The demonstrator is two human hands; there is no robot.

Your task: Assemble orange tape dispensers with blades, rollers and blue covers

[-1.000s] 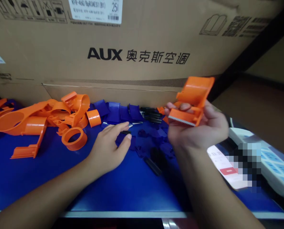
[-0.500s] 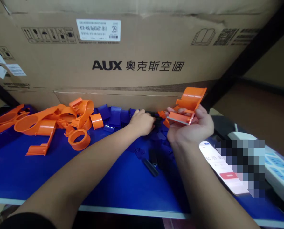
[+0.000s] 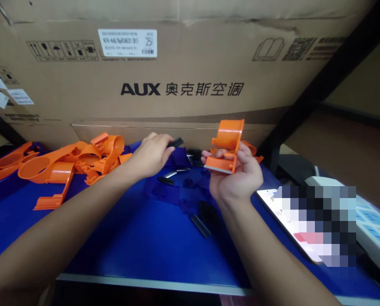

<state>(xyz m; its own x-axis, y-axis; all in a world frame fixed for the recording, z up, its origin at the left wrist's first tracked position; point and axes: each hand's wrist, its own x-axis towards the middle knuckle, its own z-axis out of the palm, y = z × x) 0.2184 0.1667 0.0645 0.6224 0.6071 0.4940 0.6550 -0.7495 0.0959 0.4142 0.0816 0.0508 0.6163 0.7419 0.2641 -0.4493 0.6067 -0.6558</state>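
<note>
Pinched between the thumb and fingers of my left hand (image 3: 153, 154) is a short black plastic piece (image 3: 177, 142), raised above the blue tabletop. My right hand (image 3: 239, 180) is palm up and closed around an orange plastic tape dispenser frame (image 3: 230, 135). Its round hub points up, and a serrated edge (image 3: 218, 169) runs along the lower bar. Below my left hand lies another black piece (image 3: 166, 180) beside some shiny metallic strips (image 3: 173, 173). Dark blue plastic parts (image 3: 179, 158) are partly hidden behind that hand.
Orange dispenser parts (image 3: 62, 170) are heaped at the left. More black pieces (image 3: 200, 225) lie mid-table. A phone (image 3: 287, 221), partly blurred out, and a white and blue box (image 3: 373, 225) are at the right. A large cardboard carton (image 3: 183, 110) stands behind.
My left hand has lifted off the pile and moved left, with a black piece now visible in it. My right hand has shifted left with the orange tape dispenser frame.
</note>
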